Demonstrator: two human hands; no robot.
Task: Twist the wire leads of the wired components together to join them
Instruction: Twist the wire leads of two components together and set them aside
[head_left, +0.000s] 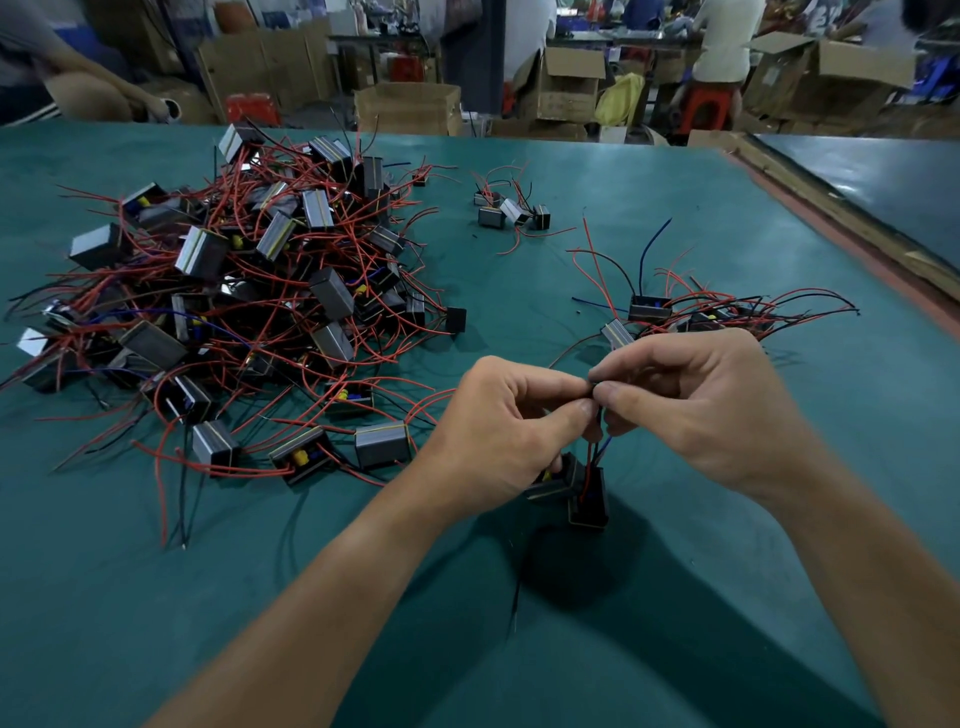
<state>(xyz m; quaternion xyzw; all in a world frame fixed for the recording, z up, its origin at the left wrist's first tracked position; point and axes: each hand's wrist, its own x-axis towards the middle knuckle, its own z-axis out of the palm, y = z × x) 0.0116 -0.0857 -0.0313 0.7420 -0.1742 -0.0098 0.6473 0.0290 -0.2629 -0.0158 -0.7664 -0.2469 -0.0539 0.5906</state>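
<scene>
A worker's left hand (506, 431) and right hand (691, 410) meet above a green-covered work table (675, 597). Thumb and forefinger of each pinch the thin red, blue and black wire leads (597, 452) of two small dark box-shaped components (589, 501). The fingertips of both hands touch at the pinch, with the other fingers curled in behind them. The leads run down from the fingers to the two components, which sit side by side and touching just below the hands, the left one tilted, the right one upright. Whether they rest on the table or hang just over it cannot be told. One loose black wire (517, 597) trails from them toward the camera across the shadowed cloth.

To the left lies a large tangled heap of like parts (249, 291), grey and black blocks with long red wires sprawling in every direction. A smaller group of wired blocks (691, 312) lies just beyond the right hand, its red and black wires fanning to the right. A little cluster of blocks (511, 210) sits well apart, near the table's far edge. Behind the table stand open brown cardboard boxes (408, 106) and a red plastic stool (706, 106), with people partly in view.
</scene>
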